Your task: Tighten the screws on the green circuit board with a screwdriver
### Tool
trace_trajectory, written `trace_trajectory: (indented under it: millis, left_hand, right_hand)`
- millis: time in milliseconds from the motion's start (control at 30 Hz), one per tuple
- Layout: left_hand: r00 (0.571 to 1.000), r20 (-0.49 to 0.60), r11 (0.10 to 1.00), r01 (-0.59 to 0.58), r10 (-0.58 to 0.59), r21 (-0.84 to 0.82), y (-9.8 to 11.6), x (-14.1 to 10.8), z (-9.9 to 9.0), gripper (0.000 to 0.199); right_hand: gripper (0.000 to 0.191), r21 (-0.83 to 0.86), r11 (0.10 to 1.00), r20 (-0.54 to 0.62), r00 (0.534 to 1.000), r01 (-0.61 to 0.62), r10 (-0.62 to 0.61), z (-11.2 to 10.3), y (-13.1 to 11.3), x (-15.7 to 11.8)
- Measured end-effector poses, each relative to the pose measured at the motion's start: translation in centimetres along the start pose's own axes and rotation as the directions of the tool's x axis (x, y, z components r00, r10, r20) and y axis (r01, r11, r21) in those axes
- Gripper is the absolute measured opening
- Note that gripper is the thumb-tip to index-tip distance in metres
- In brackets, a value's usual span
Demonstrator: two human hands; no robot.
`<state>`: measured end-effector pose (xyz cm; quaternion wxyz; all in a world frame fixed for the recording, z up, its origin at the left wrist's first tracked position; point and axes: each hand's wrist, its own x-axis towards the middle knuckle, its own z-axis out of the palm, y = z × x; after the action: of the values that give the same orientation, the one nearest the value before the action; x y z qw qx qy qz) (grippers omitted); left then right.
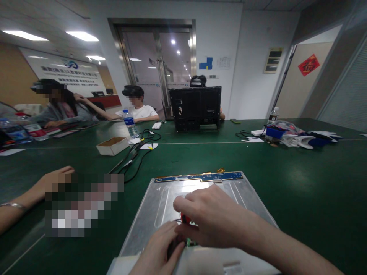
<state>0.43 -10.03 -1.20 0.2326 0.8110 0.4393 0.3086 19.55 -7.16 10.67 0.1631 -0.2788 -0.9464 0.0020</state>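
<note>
While working with both hands at one spot, has at far left, well apart, a silver bracelet [14, 205] on a co-worker's forearm and, just past it, the co-worker's hand [59, 176]. Farther off and more to the right, an open cardboard box [113, 147], then black cables [131, 154] across the green surface [309, 183]. Next, straight ahead, the bare metal back of a flat panel [146, 221], lying level on that surface. Low on its near part, has the left hand [159, 244] with curled fingers close to the work; cannot tell a grip there from mere steadying. Just right of those fingers, a red-and-black tool handle [185, 218], likely of a screwdriver, mostly covered; seems to stand near upright, with the long axis rising off the panel and the tip out of sight. Right below it, a small green circuit board [191, 242], showing only in part between the hands. Beyond both hands, along the far edge, a blue circuit strip [197, 177], with a long axis running left to right. Last, grips the handle with the right hand [206, 214], the nearer one, closed over it from the right and above. Hinges, probably, on that upright line over the board.
</note>
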Motion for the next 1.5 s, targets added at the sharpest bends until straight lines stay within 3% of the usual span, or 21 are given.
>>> trace_trajectory:
  millis: [133,367,600,800,1000,1133,1233,1500]
  left_hand:
    - [1.0,-0.016,1.0,-0.007,0.007,-0.008,0.1,0.1,0.0,0.012]
    - [1.0,0.017,0.999,0.022,-0.022,-0.034,0.1,0.1,-0.1,0.011]
    - [1.0,0.016,1.0,-0.004,0.004,0.002,-0.2,-0.1,0.0,0.011]
    - [1.0,-0.015,1.0,-0.018,0.018,-0.007,0.3,0.1,-0.2,0.011]
    - [0.999,0.035,0.999,-0.018,0.019,-0.03,0.2,0.2,-0.3,0.012]
    - [1.0,0.012,1.0,-0.011,0.012,-0.012,0.2,0.1,-0.2,0.011]
    - [1.0,0.016,1.0,-0.009,0.009,-0.003,0.1,0.0,-0.3,0.011]
    - [0.998,0.045,0.999,-0.04,0.041,-0.018,-0.2,0.1,-0.1,0.013]
  right_hand:
    - [0.021,-0.005,1.0,0.02,1.0,-0.003,0.003,0.2,0.1,0.0]
    - [0.02,0.044,0.999,-0.014,1.0,-0.021,0.021,-0.2,-0.1,0.0]
    - [0.028,-0.018,0.998,-0.016,0.998,-0.062,0.062,0.8,0.2,0.1]
    - [0.012,0.002,0.999,-0.009,0.999,-0.036,0.036,0.3,-0.1,0.2]
    - [0.017,0.027,0.999,0.009,0.999,-0.046,0.046,0.1,0.0,0.0]
    - [0.018,-0.018,0.998,0.02,0.998,-0.063,0.064,0.3,0.0,0.0]
    - [0.011,0.003,0.999,0.005,0.999,-0.045,0.045,0.1,-0.1,-0.1]
    - [0.02,0.001,0.999,-0.03,0.998,-0.052,0.052,0.6,0.0,-0.1]
